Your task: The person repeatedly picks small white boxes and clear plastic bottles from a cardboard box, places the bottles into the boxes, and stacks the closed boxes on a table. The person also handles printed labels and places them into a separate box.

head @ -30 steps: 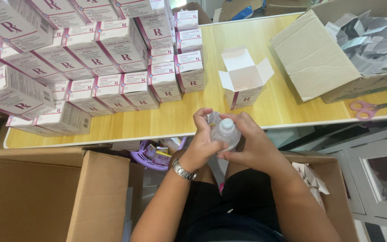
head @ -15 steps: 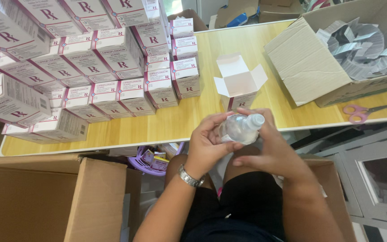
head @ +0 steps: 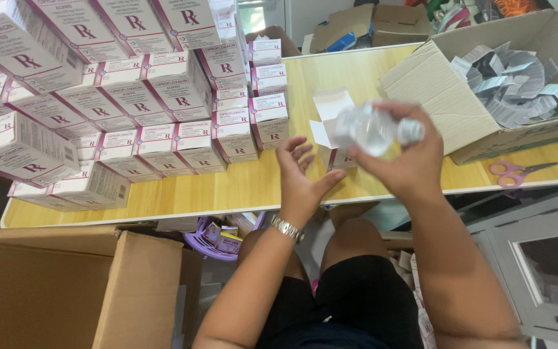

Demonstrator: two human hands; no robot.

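- Far left, below the table edge: 1 large brown carton [head: 66, 284], flaps up; inside not visible.
- Left half of the table [head: 227, 187]: white-and-pink boxes [head: 163, 90] in stacked rows. Upper tiers cut off by the frame, so the count is inexact; well over 20 show.
- Under the table edge, between carton and knees: 1 purple basket [head: 211, 240], partly hidden.
- Left hand [head: 301, 181]: open, fingers spread and slightly curled, palm toward the right hand. It holds nothing and touches nothing. 1 metal watch [head: 287, 229] on its wrist.
- Open box [head: 330, 119]: 1 small white box standing on the table with top flaps up, behind and between the 2 hands.
- Bottle [head: 377, 129]: 1 clear plastic bottle, blurred, lying roughly sideways in the air above the table, cap end pointing right. It is just right of the open left hand, apart from it, and directly in front of the open box.
- Right hand [head: 405, 155]: closed around the bottle from below and from the right, fingers wrapped over the cap end.
- Right of the hands: 1 big open carton [head: 434, 84] on the table, filled with grey-white folded leaflets [head: 518, 81]; too many to count.
- Near the table's front edge, right: 1 pair of pink scissors [head: 518, 171], lying flat, well apart from both hands.
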